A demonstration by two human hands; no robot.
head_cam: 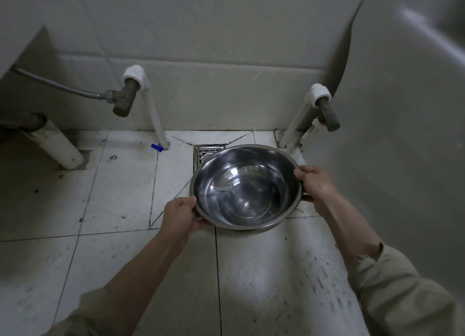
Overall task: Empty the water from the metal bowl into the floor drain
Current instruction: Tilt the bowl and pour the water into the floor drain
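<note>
On the floor's left side a blue cap [156, 146] lies at the foot of a white pipe [154, 114], clear of the work. The left hand [180, 216] grasps the near-left rim of the metal bowl [245, 187], thumb over the lip and fingers underneath. The bowl is held above the floor near the back wall, roughly level, with a shallow pool of water visible inside. Its far edge overlaps the floor drain [205, 154], whose grate shows just beyond the rim on the left; the rest of the drain is hidden behind the bowl. The right hand [317, 184] clasps the right rim in the same way, thumb on top.

The step in hand appears to be the pour itself, not yet begun. To do it well, the far-left part of the rim should be brought low over the grate, since the drain lies slightly left of the bowl's centre. Then the near edge should be raised slowly with both hands together, so the water leaves in one narrow stream over the far lip rather than sheeting wide onto the tiles. Keeping the lip close to the grate should limit splashing. A final steeper tilt would clear the last water clinging to the wall.
</note>
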